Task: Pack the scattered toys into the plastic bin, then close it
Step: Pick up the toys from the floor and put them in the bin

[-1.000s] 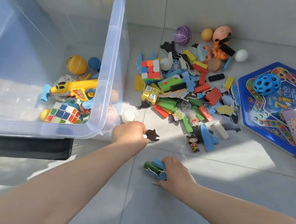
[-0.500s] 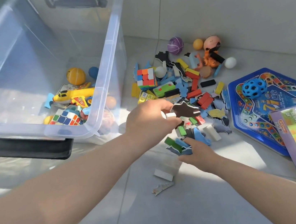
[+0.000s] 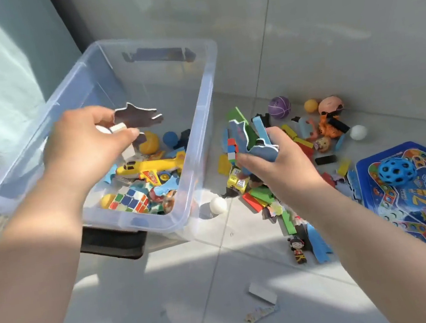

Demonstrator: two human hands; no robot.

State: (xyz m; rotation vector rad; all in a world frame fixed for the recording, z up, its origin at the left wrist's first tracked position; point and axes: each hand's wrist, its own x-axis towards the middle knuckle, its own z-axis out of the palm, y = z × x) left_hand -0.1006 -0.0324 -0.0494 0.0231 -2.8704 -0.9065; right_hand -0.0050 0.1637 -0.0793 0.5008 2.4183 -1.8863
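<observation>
Many toys (image 3: 258, 198), sunlit grey tile floor (image 3: 172, 315), tiled wall (image 3: 324, 24)

Brightness: strong daylight, bright throughout.
Sun patch: hard-edged glow on the pale grey floor tiles (image 3: 182, 263) below both hands.
Shadows: short and dark under the scattered colourful toys (image 3: 262, 198) beneath the right hand (image 3: 286, 173).
Glare: washed-out rim of the clear plastic bin (image 3: 201, 125) between the hands.
Blur: the dark flat cut-out piece (image 3: 138, 115) in the left hand (image 3: 83, 151) and the blue and green foam pieces (image 3: 246, 135) in the right hand are soft-edged; the area left of the left hand is smeared.
Distortion: forearms swell toward the lower corners.
</observation>
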